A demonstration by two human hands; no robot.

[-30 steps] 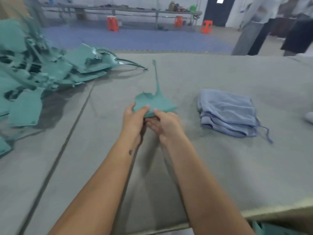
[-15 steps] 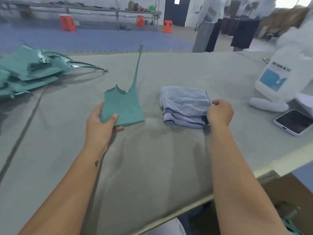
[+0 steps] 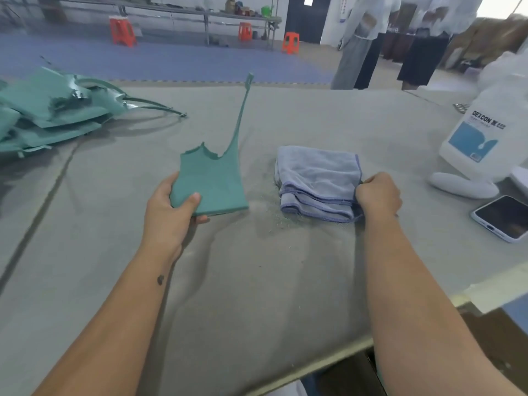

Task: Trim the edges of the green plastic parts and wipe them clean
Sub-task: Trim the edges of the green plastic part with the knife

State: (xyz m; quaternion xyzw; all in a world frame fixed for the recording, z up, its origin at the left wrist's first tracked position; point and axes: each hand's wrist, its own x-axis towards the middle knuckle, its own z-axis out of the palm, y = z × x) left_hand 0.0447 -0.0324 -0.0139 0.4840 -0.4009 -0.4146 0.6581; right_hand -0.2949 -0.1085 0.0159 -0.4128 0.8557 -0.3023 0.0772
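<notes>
Flat green plastic part with a thin upright strip is gripped by left hand | folded blue-grey cloth is grasped at its edge by right hand

I'm looking into a factory workshop, a finishing or assembly hall. At lower centre, my work surface is a big table covered in grey felt, with green shavings scattered on it. At the left edge lies a pile of green moulded parts, rough and alike, the sort of batch a plant turns out. At the right edge stands a large white jug with a printed label. Across the top of the frame I see a blue floor, a long metal bench against the wall with bottles on it, and orange stools.
</notes>
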